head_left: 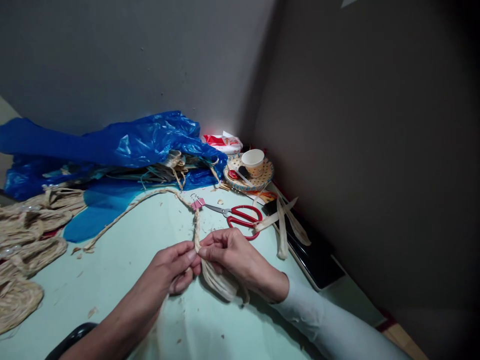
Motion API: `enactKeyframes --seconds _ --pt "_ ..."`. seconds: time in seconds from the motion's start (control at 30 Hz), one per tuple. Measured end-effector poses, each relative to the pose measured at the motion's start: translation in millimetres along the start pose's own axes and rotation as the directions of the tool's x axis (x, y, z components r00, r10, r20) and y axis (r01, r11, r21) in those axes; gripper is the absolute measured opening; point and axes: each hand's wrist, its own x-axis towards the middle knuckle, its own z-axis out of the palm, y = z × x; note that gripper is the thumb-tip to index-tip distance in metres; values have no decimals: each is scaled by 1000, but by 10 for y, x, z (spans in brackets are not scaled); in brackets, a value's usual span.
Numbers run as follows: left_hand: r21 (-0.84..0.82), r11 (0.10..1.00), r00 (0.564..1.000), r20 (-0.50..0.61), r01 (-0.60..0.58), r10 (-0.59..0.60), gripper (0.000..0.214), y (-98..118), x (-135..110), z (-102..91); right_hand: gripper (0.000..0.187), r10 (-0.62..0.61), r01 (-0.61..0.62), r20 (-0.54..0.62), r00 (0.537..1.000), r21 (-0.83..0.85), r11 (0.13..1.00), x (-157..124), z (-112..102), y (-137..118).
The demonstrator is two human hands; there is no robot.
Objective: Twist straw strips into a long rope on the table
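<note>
A pale plaited cord of dried husk-like fibre (pixel 197 225) runs down from a pink binder clip (pixel 197 203) on the table. My left hand (pixel 179 265) pinches its lower end from the left. From the other side, my right hand (pixel 232 255) grips the same end between thumb and fingers. Loose, wide strips (pixel 221 284) hang out below my right hand, and another blurred strand trails under my left. Beyond the clip, a finished length of cord (pixel 131 206) curves away to the left. Red-handled scissors (pixel 243 219) lie just past my right hand, blades toward the clip.
A blue plastic bag (pixel 150 142) with fibre strips lies along the wall. Coiled braids (pixel 33 240) are piled at left. A woven tray (pixel 268 175) holds a paper cup (pixel 253 161). At right, loose husk strips (pixel 283 227) lie over a black flat object (pixel 315 260).
</note>
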Motion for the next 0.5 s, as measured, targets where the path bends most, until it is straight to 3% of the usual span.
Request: enactKeyframes --seconds 0.1,0.2,0.33,0.5 --pt "42 999 998 -61 15 -12 24 -19 1 -14 12 -67 61 -13 998 -244 968 -9 -16 -6" --pt "87 996 992 -125 22 -11 23 -19 9 -25 14 -181 143 -29 983 -501 854 -35 -18 -29" --pt "235 972 986 -162 -3 43 22 10 7 -2 18 -254 204 24 967 -674 710 -88 -3 -49" --pt "446 892 968 -186 -71 170 29 40 -25 43 21 -348 187 44 937 -903 387 -179 14 -49"
